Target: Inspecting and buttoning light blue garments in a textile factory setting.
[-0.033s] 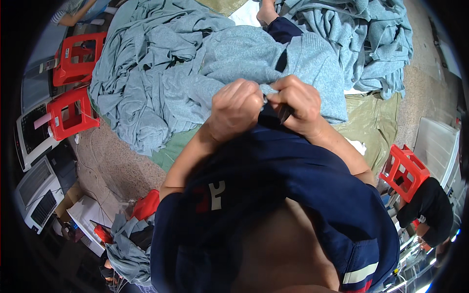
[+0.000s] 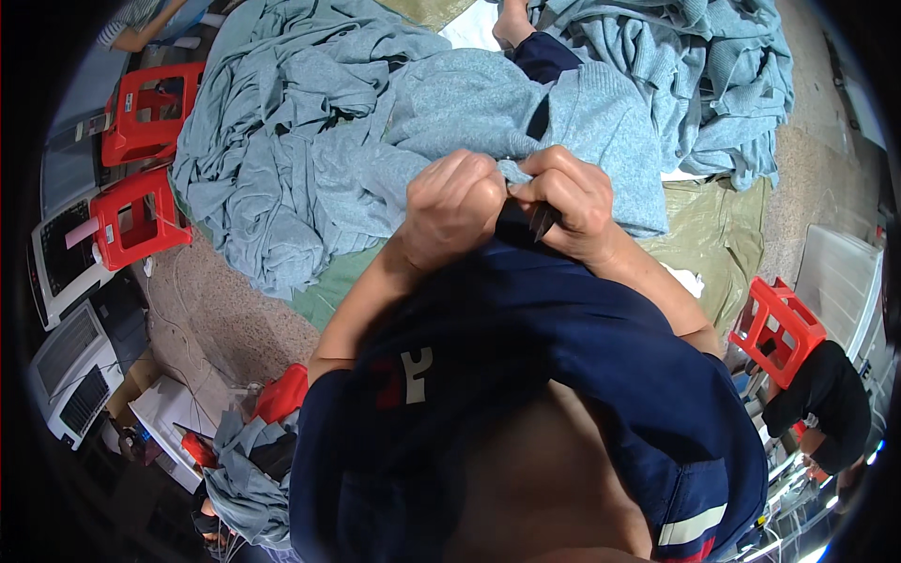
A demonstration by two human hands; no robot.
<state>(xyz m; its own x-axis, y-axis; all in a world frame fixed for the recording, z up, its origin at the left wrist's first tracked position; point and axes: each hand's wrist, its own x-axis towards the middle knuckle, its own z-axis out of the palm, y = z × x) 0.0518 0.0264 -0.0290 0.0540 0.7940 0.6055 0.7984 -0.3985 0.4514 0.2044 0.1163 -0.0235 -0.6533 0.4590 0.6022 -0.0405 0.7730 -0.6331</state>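
step: seemingly fine edge work | grey-blue garment [image 2: 460, 98]: draped over leg [image 2: 546, 58] | left hand [image 2: 454, 195]: closed on its edge | right hand [image 2: 572, 192]: pinching it, dark tool [image 2: 543, 221] held underneath | next: likely calls for steady tension

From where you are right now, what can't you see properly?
In the head view:
Dark pointed thing: mostly hidden by the right hand, so its shape is unclear.
Left hand: its fingertips are tucked behind its knuckles.
Dark trouser leg: partly covered by blue-grey knit.
Person in striped sleeve: cut off by the top edge.
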